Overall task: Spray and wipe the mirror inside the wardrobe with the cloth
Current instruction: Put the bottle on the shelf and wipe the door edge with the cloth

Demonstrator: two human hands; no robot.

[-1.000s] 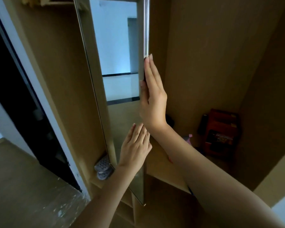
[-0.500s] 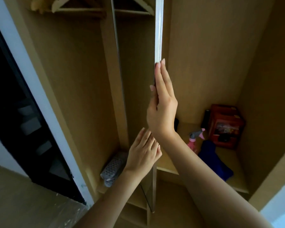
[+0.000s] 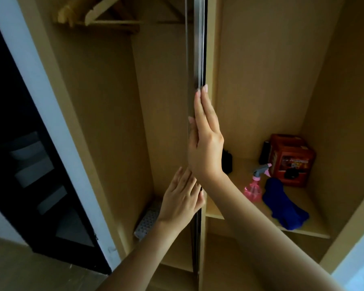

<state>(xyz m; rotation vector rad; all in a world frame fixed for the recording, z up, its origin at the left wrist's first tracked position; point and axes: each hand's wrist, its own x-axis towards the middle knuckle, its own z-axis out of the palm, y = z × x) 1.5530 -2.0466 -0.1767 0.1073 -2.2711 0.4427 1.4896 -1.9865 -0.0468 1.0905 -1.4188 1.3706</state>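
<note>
Starting at the left of the frame, I see the dark doorway (image 3: 29, 164) and white door frame (image 3: 51, 114), then the wardrobe's left bay with wooden hangers (image 3: 97, 15) on a rail at the upper left and a grey perforated object (image 3: 146, 224) lying low on its floor.

At lower centre my left hand (image 3: 182, 203) reaches up to the mirror (image 3: 199, 49), which I see edge-on as a thin silvery strip running from the top of the frame down through the centre. Its fingers (image 3: 185, 179) lie fairly straight against the panel's near face, thumb toward the edge; I judge it steadies the lower part so the panel swings without twisting.

Just right of it, higher up, my right hand (image 3: 206, 148) lies flat along the mirror's edge, fingers (image 3: 202, 101) straight and together, tips pointing up, thumb on the far side. Whether that thumb truly pinches the panel I cannot tell. Neither hand is clenched; both press and guide rather than clutch.

Further right, on the shelf (image 3: 303, 229) at mid-right, the pink spray bottle (image 3: 254, 185) stands upright with the blue cloth (image 3: 282, 204) crumpled just beside it, in front of a red box (image 3: 290, 158). Both sit untouched, within easy reach, so spraying has not begun.
</note>
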